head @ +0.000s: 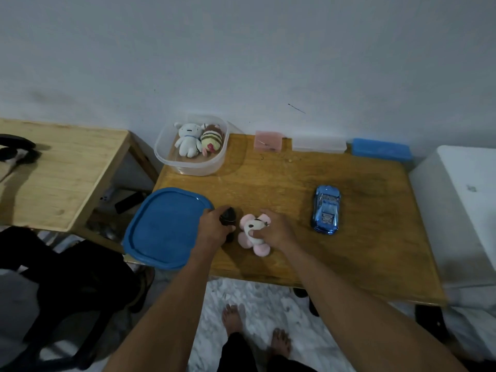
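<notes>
The left hand is clenched round a small black thing at centre frame, just right of the blue lid; can't tell what it is. The right hand grasps a pink flower plush, thumb on its white face. The plush lies on the tabletop, just beside the black thing. A blue toy car sits apart, right of frame. Upper centre: clear tub w/ 2 soft toys, a white one & a striped one.

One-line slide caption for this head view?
At a table, left hand grips a dark object and right hand holds a pink plush, between blue lid and toy car.
</notes>
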The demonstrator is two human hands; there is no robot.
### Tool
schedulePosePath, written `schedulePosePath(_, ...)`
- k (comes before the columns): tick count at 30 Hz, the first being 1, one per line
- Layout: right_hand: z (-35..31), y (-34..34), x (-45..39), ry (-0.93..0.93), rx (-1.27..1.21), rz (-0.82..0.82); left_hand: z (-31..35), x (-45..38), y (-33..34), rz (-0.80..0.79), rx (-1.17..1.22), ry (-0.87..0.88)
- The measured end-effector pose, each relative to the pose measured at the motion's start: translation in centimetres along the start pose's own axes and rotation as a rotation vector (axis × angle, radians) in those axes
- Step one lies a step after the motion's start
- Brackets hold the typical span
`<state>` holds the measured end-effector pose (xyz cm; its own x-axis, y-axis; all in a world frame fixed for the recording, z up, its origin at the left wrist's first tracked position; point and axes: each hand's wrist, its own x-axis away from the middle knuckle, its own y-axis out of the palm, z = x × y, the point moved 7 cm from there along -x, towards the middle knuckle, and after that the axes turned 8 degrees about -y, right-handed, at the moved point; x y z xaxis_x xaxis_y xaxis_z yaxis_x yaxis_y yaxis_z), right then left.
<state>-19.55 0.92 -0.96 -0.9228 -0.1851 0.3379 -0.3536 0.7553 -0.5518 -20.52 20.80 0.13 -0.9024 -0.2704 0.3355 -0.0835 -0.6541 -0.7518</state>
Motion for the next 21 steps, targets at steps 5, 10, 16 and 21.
schedulePosePath(5,0.2,0.3,0.5,0.006,-0.045,0.064,0.0,-0.2,0.8,-0.015,0.033,-0.013)
schedulePosePath(10,-0.5,-0.1,0.8,-0.04,-0.114,0.165,-0.1,-0.1,0.7,-0.053,0.218,-0.05)
schedulePosePath(16,-3.7,-2.2,-0.4,-0.086,-0.31,0.232,0.5,-0.9,-1.6,-0.118,0.711,-0.088)
schedulePosePath(21,-8.1,-4.0,-2.6,-0.15,-0.46,0.277,2.3,-2.4,-6.4,-0.147,0.933,0.003)
